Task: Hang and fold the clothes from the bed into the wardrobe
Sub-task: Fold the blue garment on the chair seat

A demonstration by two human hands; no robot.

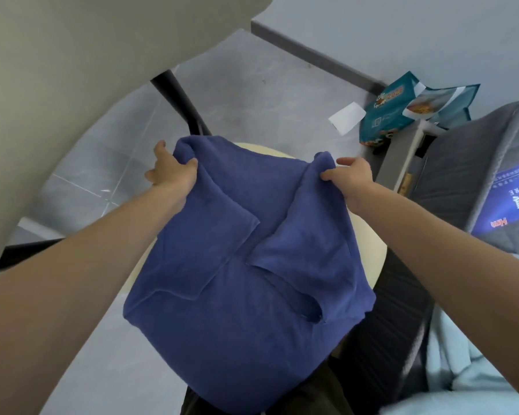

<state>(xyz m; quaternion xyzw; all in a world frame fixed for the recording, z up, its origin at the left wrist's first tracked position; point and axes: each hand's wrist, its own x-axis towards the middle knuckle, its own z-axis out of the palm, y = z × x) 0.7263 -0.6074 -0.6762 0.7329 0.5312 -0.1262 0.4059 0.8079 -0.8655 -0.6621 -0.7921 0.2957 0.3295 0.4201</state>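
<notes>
Cloth up close: one blue shirt (pixel 243 265), both sleeves folded in, lies over one round cream stool (pixel 372 259), my left hand (pixel 171 172) and right hand (pixel 351 175) each pinching a far corner, grey tiled floor (pixel 252 94) beyond with one white paper slip (pixel 346 117).
</notes>
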